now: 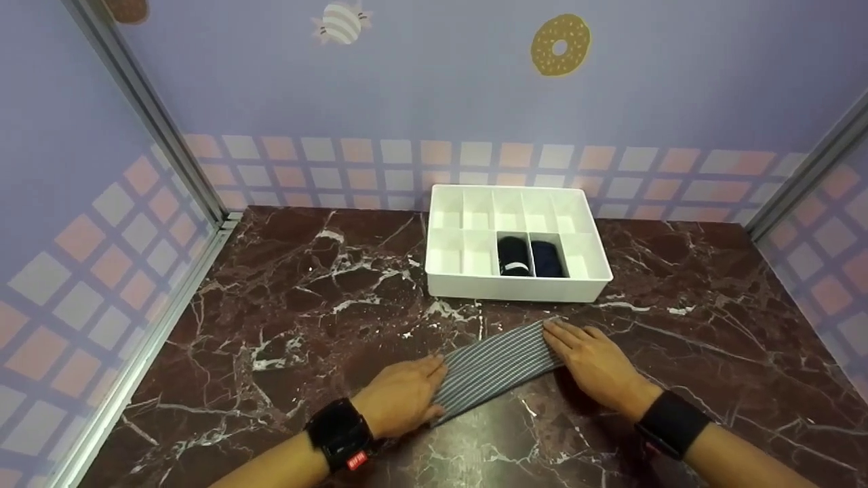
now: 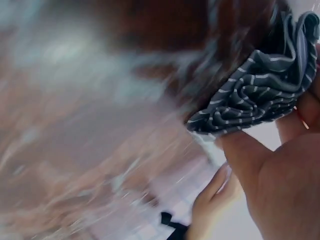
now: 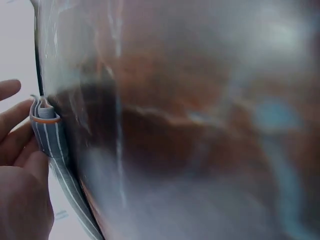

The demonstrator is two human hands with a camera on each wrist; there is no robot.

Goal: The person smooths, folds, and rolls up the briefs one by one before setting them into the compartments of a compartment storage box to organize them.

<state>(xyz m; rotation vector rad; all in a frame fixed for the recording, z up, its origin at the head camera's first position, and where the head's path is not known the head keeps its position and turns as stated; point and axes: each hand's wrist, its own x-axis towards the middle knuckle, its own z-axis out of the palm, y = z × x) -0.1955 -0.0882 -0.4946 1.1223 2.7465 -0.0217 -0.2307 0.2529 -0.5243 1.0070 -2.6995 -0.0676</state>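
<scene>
Marble tabletop (image 1: 271, 339): one striped sock (image 1: 498, 366) just before one white organizer (image 1: 444, 271) holding two dark rolls (image 1: 514, 256); left hand (image 1: 403, 396) fingers pinch its end, right hand (image 1: 593, 362) fingers grip the other.

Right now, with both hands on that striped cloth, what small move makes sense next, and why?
Probably roll or fold the striped cloth from one end. It lies flat between the left hand and right hand, while the white divided box already holds two dark rolled items.
</scene>
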